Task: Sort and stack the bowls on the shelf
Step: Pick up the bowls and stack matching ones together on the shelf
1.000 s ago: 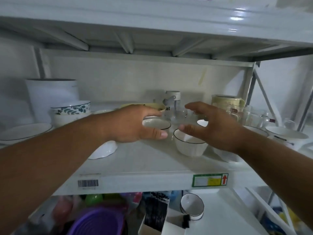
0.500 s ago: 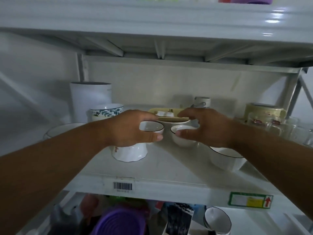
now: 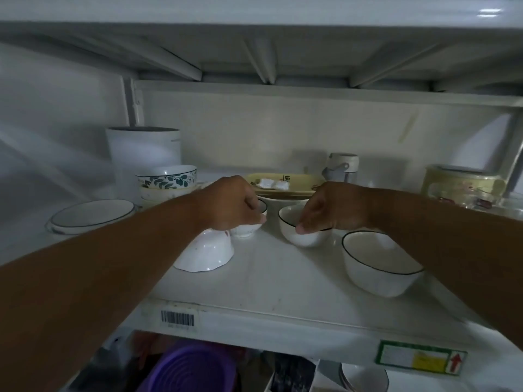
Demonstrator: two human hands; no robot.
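My left hand (image 3: 230,206) grips the rim of a small white bowl (image 3: 245,231) standing on the white shelf (image 3: 277,281). My right hand (image 3: 329,209) pinches the rim of a second small black-rimmed bowl (image 3: 300,236) just to the right, fingers inside and thumb on the outer wall. An upturned white bowl (image 3: 205,254) lies under my left wrist. A larger black-rimmed bowl (image 3: 379,267) stands at the front right. At the back left, a leaf-patterned bowl (image 3: 167,178) tops a short stack.
A wide shallow dish (image 3: 90,215) sits far left in front of a tall white canister (image 3: 144,154). A yellow tray (image 3: 285,183), a small jug (image 3: 341,166) and a yellow lidded pot (image 3: 458,182) line the back. Below the shelf are a purple basket (image 3: 195,369) and another bowl (image 3: 365,379).
Both hands have closed on the rims of the two small bowls. The view has moved closer to the shelf and shifted left.
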